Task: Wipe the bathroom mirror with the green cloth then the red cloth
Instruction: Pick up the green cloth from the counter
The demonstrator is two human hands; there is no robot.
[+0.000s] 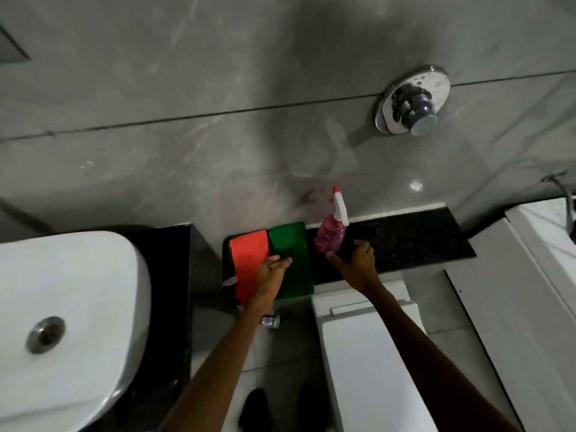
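Observation:
A green cloth (pixel 293 260) and a red cloth (pixel 249 263) lie side by side on the left end of a black stone ledge (pixel 405 241), the red one to the left. My left hand (pixel 272 269) rests on the seam between them, fingertips flat on the green cloth. My right hand (pixel 355 260) reaches to the base of a pink spray bottle (pixel 332 232) with a white and red trigger head, thumb and fingers around its bottom. The mirror is out of view.
A white sink basin (pixel 62 322) on a black counter sits at the left. A white toilet (pixel 374 363) lies below the ledge. A chrome flush valve (pixel 411 104) juts from the grey tiled wall. Dark shoes (pixel 280 410) show on the floor.

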